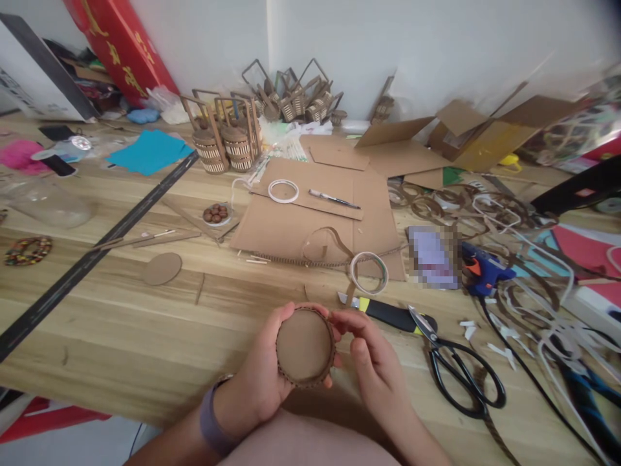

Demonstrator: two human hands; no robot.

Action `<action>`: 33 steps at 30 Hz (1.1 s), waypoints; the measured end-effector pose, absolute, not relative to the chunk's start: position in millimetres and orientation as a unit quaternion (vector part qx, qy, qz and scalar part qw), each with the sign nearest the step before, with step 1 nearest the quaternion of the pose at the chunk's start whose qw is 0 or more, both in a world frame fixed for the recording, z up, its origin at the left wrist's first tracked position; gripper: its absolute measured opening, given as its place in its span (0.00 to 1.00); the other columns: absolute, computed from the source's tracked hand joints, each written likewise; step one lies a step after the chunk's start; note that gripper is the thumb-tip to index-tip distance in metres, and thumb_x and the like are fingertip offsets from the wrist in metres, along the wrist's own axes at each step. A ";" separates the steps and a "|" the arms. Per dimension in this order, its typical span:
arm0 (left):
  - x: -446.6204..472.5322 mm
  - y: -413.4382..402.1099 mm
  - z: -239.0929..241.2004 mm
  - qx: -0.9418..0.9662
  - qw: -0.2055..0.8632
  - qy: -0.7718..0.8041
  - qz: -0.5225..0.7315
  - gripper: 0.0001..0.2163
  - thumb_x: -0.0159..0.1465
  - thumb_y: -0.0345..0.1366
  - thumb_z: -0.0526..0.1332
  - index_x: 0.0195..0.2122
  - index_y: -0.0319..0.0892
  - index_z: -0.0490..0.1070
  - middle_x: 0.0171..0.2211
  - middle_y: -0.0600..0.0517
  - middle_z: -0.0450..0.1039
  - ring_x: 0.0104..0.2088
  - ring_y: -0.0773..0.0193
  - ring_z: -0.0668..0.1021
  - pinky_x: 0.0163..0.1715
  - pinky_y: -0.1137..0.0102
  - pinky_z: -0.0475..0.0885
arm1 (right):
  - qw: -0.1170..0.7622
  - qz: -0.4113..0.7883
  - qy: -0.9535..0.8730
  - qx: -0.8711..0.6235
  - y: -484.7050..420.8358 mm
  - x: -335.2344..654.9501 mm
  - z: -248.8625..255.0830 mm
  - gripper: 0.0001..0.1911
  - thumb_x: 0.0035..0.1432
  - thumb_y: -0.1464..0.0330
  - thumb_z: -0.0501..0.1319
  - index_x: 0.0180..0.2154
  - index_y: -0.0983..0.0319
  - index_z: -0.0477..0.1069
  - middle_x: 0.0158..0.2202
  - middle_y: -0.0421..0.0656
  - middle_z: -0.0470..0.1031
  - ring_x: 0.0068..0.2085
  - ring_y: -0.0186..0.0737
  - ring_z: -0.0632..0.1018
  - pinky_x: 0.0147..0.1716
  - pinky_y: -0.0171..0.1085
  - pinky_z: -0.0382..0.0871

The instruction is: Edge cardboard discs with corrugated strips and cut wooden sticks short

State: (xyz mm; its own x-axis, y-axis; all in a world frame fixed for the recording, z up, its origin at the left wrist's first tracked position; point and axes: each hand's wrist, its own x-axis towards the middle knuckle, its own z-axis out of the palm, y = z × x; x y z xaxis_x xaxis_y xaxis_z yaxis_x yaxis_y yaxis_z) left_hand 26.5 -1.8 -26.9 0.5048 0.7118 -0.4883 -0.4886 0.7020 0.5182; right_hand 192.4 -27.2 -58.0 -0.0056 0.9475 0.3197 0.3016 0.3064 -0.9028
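Observation:
My left hand is wrapped around a shallow round cardboard piece with a raised corrugated rim, its flat inside facing up towards me. The fingers of that hand pass beneath it, and some tips show at its right side. At the upper right of the rim, the fingertips of my right hand are against or very close to the edge. The right thumb stands apart from the piece, and the fingers are loosely bent without a grip. Just beyond lie a yellow-and-black utility knife and a tape roll.
Black-handled scissors and a blue glue gun with cords lie to the right. A cardboard sheet lies ahead. Leftward are a cardboard disc, a black strip and a bowl of brown beads. Small lidded baskets stand behind.

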 end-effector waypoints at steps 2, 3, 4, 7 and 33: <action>27.3 -0.1 -26.7 0.142 0.847 0.348 0.376 0.20 0.64 0.52 0.52 0.44 0.41 0.71 0.34 0.47 0.77 0.28 0.58 0.79 0.24 0.67 0.73 | 0.503 0.313 -0.638 -0.492 -28.4 190.9 -63.0 0.19 0.70 0.53 0.49 0.50 0.55 0.71 0.37 0.42 0.76 0.38 0.40 0.78 0.37 0.36 0.73; 28.0 1.0 -26.1 0.129 0.843 0.342 0.394 0.21 0.65 0.52 0.50 0.45 0.41 0.70 0.34 0.47 0.77 0.29 0.59 0.79 0.25 0.67 0.73 | 0.500 0.306 -0.643 -0.493 -29.2 190.5 -65.4 0.20 0.70 0.53 0.48 0.52 0.55 0.70 0.39 0.42 0.76 0.39 0.41 0.78 0.39 0.37 0.73; 29.0 2.3 -25.2 0.111 0.840 0.335 0.412 0.21 0.67 0.52 0.48 0.47 0.41 0.70 0.35 0.47 0.78 0.30 0.59 0.79 0.27 0.68 0.74 | 0.494 0.294 -0.652 -0.494 -29.9 190.3 -67.9 0.22 0.70 0.52 0.47 0.55 0.54 0.67 0.43 0.44 0.76 0.43 0.42 0.78 0.42 0.40 0.73; 33.1 6.6 -23.3 0.036 0.839 0.312 0.445 0.22 0.72 0.51 0.44 0.52 0.42 0.67 0.37 0.48 0.79 0.35 0.59 0.81 0.35 0.66 0.75 | 0.463 0.244 -0.686 -0.505 -31.4 189.7 -75.2 0.37 0.63 0.43 0.49 0.65 0.56 0.56 0.58 0.53 0.68 0.57 0.53 0.71 0.54 0.51 0.69; 40.2 5.2 -55.6 0.006 0.891 0.212 0.402 0.19 0.59 0.42 0.72 0.48 0.46 0.68 0.46 0.49 0.77 0.44 0.58 0.79 0.42 0.66 0.74 | 0.487 0.484 -0.559 -0.465 -25.8 195.4 -84.3 0.44 0.51 0.44 0.65 0.66 0.47 0.54 0.60 0.47 0.72 0.59 0.51 0.74 0.54 0.48 0.73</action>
State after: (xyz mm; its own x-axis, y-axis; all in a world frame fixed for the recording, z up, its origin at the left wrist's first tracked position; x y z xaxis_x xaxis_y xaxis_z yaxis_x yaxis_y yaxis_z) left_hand 40.2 5.2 -55.6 0.5867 0.7191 -0.3724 -0.7138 0.6764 0.1815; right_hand 195.4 -25.8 -84.3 -0.0930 0.9911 0.0950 0.0490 0.0999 -0.9938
